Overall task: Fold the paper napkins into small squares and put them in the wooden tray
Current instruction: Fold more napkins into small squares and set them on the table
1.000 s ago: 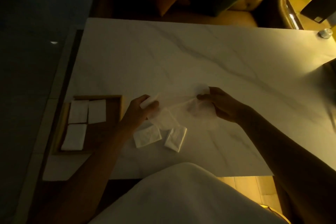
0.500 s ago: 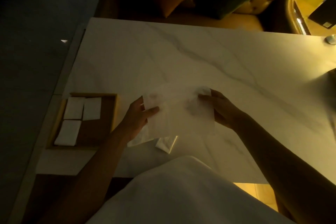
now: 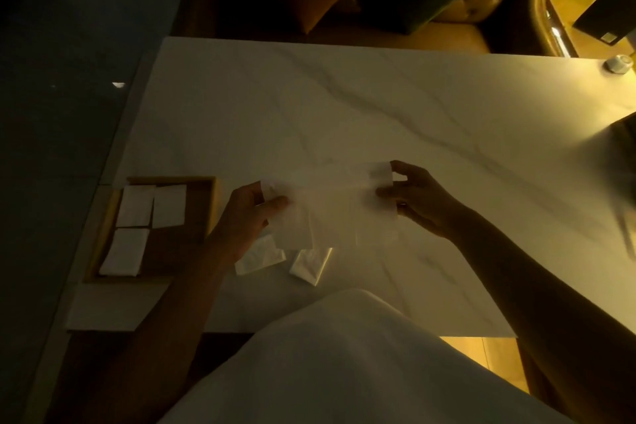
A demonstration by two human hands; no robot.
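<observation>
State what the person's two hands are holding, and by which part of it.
Both hold one unfolded paper napkin above the table: the left hand pinches its upper left corner, the right hand its upper right corner.

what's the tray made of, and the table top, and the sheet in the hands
Tray: looks like wood, matte brown floor with a paler raised rim.
Table top: pale slab with thin dark veins and a soft sheen, so marble or a marble-look surface; which one is not clear.
Sheet between left hand and right hand: thin, limp white tissue paper, sagging and faintly see-through.
</observation>
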